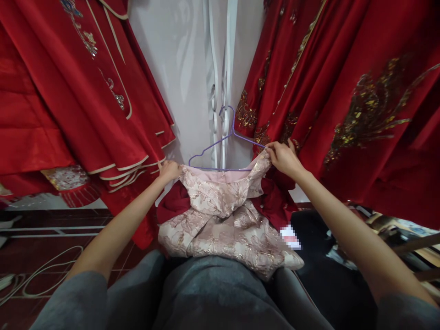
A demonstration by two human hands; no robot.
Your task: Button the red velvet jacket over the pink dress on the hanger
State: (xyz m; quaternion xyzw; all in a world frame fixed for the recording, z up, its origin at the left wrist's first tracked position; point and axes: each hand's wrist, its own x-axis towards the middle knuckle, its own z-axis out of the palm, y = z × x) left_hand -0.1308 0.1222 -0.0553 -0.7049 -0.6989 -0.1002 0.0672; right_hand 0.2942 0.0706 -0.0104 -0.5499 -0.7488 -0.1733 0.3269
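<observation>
Grey clothing on the person's body meets the hem of a pink brocade dress, whose long axis runs away from there to the purple wire hanger, with the neckline pointing at the hook. The left hand is closed on the dress shoulder at the hanger's left end, and the right hand pinches the other shoulder at its right arm. Red embroidered garments hang on both sides of the hanger.

hanger: right end hidden under right hand | left hand: fingertips buried in pink dress | patch below right hand: blurred, unreadable | red robes beyond both hands: cut by edges
</observation>
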